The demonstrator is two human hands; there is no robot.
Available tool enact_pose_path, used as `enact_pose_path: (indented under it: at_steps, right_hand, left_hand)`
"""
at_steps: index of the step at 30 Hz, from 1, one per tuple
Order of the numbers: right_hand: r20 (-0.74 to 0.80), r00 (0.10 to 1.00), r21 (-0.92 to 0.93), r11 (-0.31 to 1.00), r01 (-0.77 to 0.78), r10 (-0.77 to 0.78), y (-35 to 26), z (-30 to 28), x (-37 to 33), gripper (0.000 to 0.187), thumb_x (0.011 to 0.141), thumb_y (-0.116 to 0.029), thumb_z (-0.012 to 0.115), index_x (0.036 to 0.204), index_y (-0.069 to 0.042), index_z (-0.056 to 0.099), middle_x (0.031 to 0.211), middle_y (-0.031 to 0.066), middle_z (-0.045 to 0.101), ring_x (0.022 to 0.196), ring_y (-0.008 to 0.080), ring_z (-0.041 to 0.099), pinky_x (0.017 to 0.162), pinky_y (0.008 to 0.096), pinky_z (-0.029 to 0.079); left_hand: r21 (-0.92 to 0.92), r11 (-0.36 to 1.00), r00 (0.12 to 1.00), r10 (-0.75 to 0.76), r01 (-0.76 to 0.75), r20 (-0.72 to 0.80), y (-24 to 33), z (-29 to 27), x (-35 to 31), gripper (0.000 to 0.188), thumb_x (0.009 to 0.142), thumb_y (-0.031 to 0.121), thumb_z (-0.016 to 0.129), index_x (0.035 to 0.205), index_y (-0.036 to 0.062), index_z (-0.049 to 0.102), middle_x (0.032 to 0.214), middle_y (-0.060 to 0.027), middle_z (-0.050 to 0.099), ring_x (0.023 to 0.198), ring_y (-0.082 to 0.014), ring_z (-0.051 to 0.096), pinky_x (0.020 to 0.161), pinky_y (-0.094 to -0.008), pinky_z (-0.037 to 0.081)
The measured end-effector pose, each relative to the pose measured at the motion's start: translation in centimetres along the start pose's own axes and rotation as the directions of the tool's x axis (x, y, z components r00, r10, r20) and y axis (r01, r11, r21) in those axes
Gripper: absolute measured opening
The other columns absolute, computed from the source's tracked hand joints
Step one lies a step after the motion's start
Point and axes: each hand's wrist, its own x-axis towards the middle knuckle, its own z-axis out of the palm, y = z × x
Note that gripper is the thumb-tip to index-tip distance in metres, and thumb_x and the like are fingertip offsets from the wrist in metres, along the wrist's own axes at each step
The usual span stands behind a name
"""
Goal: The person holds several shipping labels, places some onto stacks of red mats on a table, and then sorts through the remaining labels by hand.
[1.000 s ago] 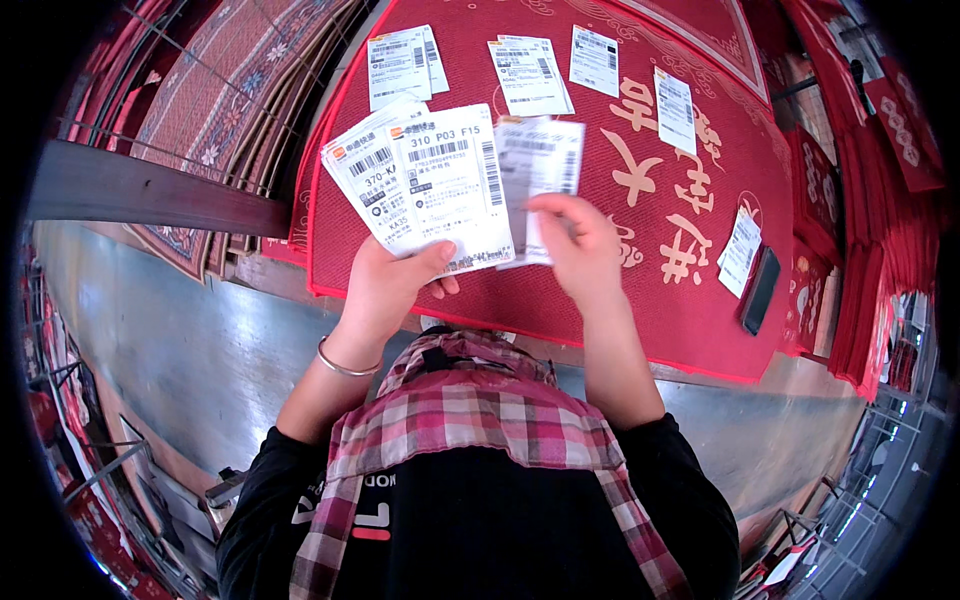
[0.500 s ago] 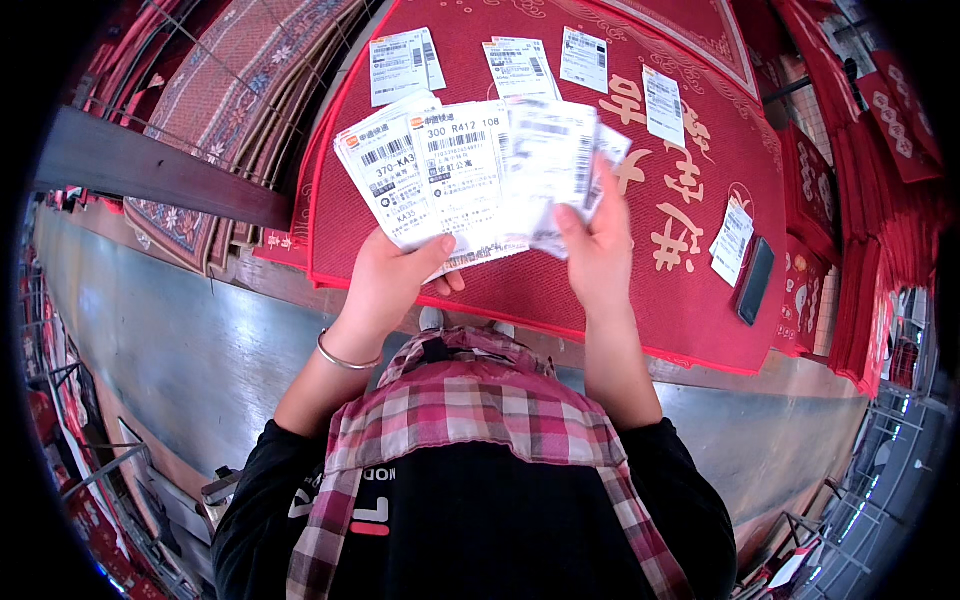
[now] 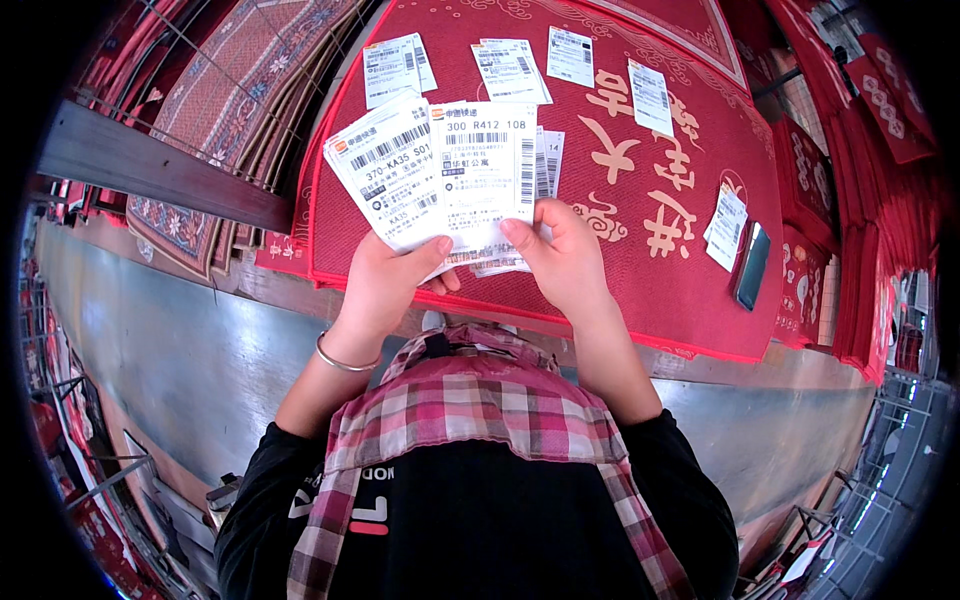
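Observation:
A fanned stack of white shipping labels [image 3: 392,178] is held above a red patterned mat [image 3: 560,290]. My left hand [image 3: 395,275] grips the stack at its lower left, thumb on top and fingertips curled underneath. With thumb in front and fingers behind, my right hand [image 3: 560,255] pinches the lower right of the front label [image 3: 485,165]. More labels peek out behind that one on its right side. What the right fingers do behind the paper is hidden.
On the mat lie several more labels: at far left [image 3: 398,68], far middle [image 3: 512,70], further right [image 3: 650,97] and at right [image 3: 725,230]. Beside the last is a dark phone [image 3: 752,266]. A metal beam [image 3: 170,165] and patterned rugs [image 3: 235,100] stand at left; folded red mats [image 3: 805,190] at right.
My right hand has moved left and down, from the fanned labels on the right to the front label's lower edge. The right-hand labels are now mostly tucked behind it.

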Motion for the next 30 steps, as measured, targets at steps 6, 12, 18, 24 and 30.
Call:
enact_pose_path:
  at_steps: [6, 12, 18, 24, 30]
  right_hand:
    - [0.024, 1.000, -0.036, 0.999, -0.019, 0.020, -0.1, -0.3, -0.3, 0.025, 0.083, -0.023, 0.052, 0.084, 0.002, 0.055, 0.072, 0.0143, 0.058, 0.066, 0.0213, 0.058, 0.059, 0.0308, 0.044]
    - [0.013, 1.000, -0.018, 1.000, -0.026, 0.026, -0.4, -0.4, -0.4, 0.025, 0.084, -0.023, 0.050, 0.085, 0.001, 0.056, 0.074, 0.0142, 0.058, 0.065, 0.0205, 0.058, 0.059, 0.0314, 0.044]
    - [-0.102, 0.988, -0.145, 0.984, 0.098, -0.114, 0.1, -1.7, -0.1, 0.037, 0.082, -0.010, 0.050, 0.117, 0.000, 0.042, 0.109, 0.0179, 0.051, 0.096, 0.0243, 0.053, 0.079, 0.0302, 0.043]
    - [-0.201, 0.979, 0.164, 0.986, 0.036, -0.002, 0.1, -4.3, 0.2, 0.035, 0.079, 0.004, 0.044, 0.114, 0.001, 0.044, 0.108, 0.0121, 0.049, 0.095, 0.0138, 0.050, 0.080, 0.0256, 0.041]
    - [-0.021, 1.000, -0.149, 0.989, -0.005, 0.002, -1.2, -1.3, 0.0, 0.017, 0.076, -0.017, 0.061, 0.082, -0.001, 0.057, 0.073, 0.0101, 0.059, 0.063, 0.0144, 0.055, 0.057, 0.0261, 0.044]
  left_hand:
    - [-0.007, 1.000, 1.000, -0.010, 0.010, 0.003, -0.2, 0.0, 0.0, 0.016, 0.079, 0.000, 0.052, 0.094, -0.0046, 0.052, 0.077, -0.0101, 0.059, 0.056, -0.0142, 0.056, 0.048, -0.0225, 0.046]
    - [-0.016, 1.000, 1.000, 0.017, -0.017, -0.004, -0.4, 0.2, 0.2, 0.015, 0.079, 0.000, 0.052, 0.092, -0.0049, 0.053, 0.075, -0.0099, 0.059, 0.055, -0.0142, 0.056, 0.048, -0.0225, 0.045]
    - [-0.014, 1.000, 1.000, 0.016, -0.016, -0.011, -0.6, -0.1, 0.4, 0.014, 0.079, 0.001, 0.053, 0.092, -0.0052, 0.053, 0.076, -0.0099, 0.058, 0.055, -0.0144, 0.056, 0.047, -0.0223, 0.045]
    - [-0.035, 0.998, 0.999, 0.048, -0.049, -0.018, -0.7, 0.0, 0.5, 0.014, 0.079, 0.001, 0.053, 0.091, -0.0053, 0.053, 0.076, -0.0098, 0.058, 0.055, -0.0145, 0.056, 0.047, -0.0221, 0.045]
    - [-0.011, 1.000, 1.000, 0.014, -0.014, 0.006, -0.6, 0.2, 0.5, 0.015, 0.079, 0.001, 0.053, 0.092, -0.0050, 0.053, 0.076, -0.0092, 0.058, 0.056, -0.0137, 0.056, 0.047, -0.0217, 0.045]
